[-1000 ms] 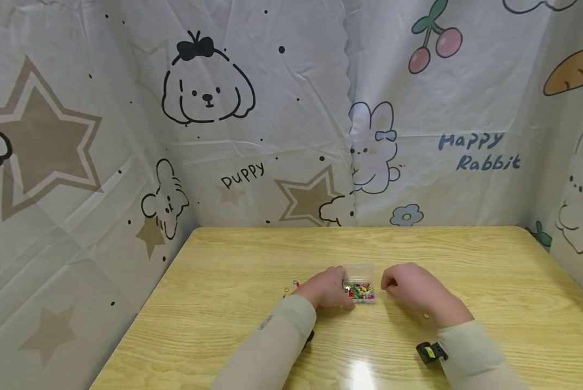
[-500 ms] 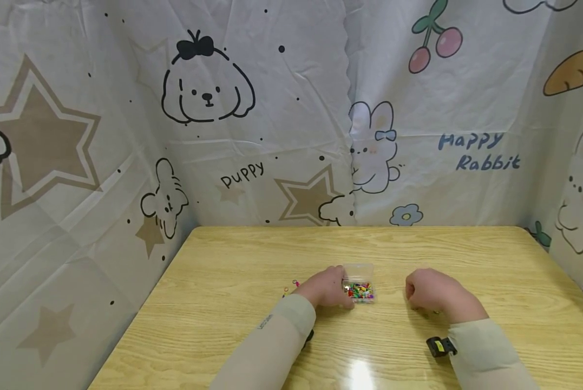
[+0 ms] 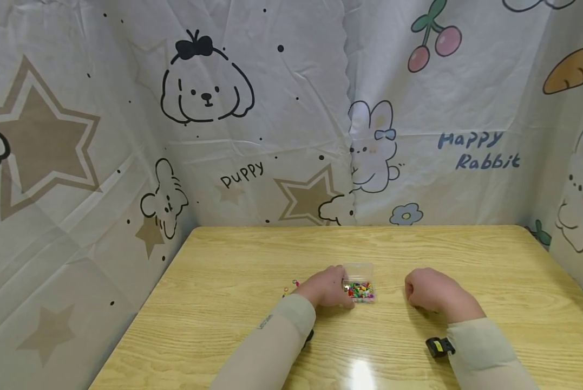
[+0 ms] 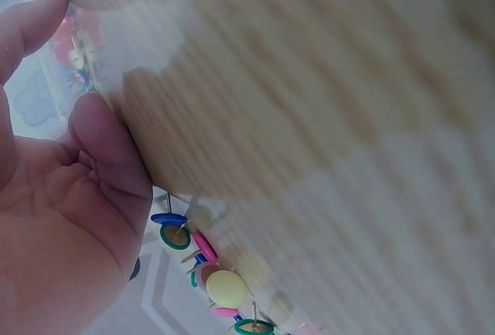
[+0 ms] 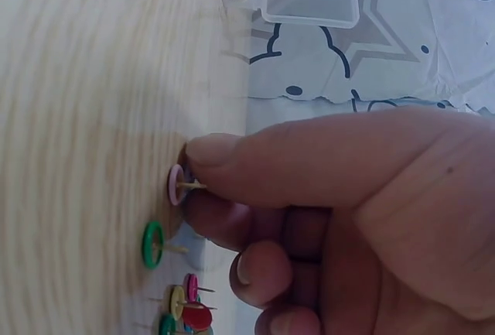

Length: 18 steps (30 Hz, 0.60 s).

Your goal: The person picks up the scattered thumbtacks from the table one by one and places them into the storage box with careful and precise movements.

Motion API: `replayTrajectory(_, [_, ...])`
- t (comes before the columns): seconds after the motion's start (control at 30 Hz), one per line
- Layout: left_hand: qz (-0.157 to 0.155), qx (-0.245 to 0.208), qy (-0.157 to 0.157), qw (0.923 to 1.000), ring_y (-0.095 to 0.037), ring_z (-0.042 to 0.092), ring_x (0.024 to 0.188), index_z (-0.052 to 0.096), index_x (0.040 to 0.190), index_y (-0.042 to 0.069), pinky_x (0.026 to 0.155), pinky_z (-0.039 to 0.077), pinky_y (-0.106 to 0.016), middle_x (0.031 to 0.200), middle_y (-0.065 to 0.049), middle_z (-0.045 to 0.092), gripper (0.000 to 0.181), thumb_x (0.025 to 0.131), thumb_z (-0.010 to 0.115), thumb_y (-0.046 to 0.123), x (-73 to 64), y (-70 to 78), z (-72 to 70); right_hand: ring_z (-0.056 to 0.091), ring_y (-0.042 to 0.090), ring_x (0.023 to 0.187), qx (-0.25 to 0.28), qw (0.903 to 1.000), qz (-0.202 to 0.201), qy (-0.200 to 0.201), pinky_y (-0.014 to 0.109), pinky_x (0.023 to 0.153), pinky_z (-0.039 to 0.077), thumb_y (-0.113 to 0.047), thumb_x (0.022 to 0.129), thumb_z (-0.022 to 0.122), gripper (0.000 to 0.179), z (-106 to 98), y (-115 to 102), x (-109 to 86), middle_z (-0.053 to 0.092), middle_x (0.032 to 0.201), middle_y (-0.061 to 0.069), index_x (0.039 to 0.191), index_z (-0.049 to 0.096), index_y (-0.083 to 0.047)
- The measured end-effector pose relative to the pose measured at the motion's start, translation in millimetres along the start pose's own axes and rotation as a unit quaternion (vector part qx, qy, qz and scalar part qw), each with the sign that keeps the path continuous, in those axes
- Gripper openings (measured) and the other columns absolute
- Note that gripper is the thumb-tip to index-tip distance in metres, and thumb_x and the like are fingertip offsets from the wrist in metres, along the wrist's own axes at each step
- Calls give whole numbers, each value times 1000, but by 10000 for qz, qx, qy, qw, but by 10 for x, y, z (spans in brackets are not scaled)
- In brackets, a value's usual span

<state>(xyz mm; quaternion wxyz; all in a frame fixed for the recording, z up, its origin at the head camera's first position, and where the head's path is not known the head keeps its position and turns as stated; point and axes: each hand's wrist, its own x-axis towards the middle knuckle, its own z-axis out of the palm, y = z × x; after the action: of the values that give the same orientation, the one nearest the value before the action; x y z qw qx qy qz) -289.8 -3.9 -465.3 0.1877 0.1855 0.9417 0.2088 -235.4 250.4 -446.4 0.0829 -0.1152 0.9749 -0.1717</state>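
A small clear plastic box (image 3: 358, 271), lid raised, stands mid-table holding many coloured thumbtacks (image 3: 361, 291). My left hand (image 3: 327, 287) grips the box at its left side, thumb toward the front and fingers toward the back. To the right of the box, my right hand (image 3: 431, 291) is low over the table. In the right wrist view its thumb and index finger pinch the upright pin of a pink-rimmed thumbtack (image 5: 175, 186), whose flat head is at the tabletop. A green-rimmed thumbtack (image 5: 152, 245) lies close by, pin up. The head view hides both behind the hand.
Several loose thumbtacks (image 4: 227, 288) lie left of the left hand. More thumbtacks, including a red one (image 5: 197, 316), show beyond the green-rimmed one in the right wrist view. A printed cloth (image 3: 272, 119) surrounds the wooden table (image 3: 242, 254).
My right hand has moved right, away from the box, then stayed almost still over the last half second. The left hand and box have not moved.
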Motion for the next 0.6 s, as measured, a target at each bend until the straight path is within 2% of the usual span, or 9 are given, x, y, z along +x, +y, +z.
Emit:
replayTrajectory(0.3, [-18,21,-5,10000,-17,54,87,55,119,16,82,49,-37,105,2,56,57,76,87,34,5,11,-7,48,18,64,-38,9999,-99,117,34,60,39,7,83,55,22,-10,-99,42,53,70,1,74,59,-13])
replayTrajectory(0.6, [9,-138,-7,9999,-19,54,85,55,113,15,78,48,-36,100,2,55,52,75,87,31,41,14,-8,52,12,72,240,9925,-998,665,36,70,48,4,87,60,22,101,-323,184,61,80,-8,82,67,-16])
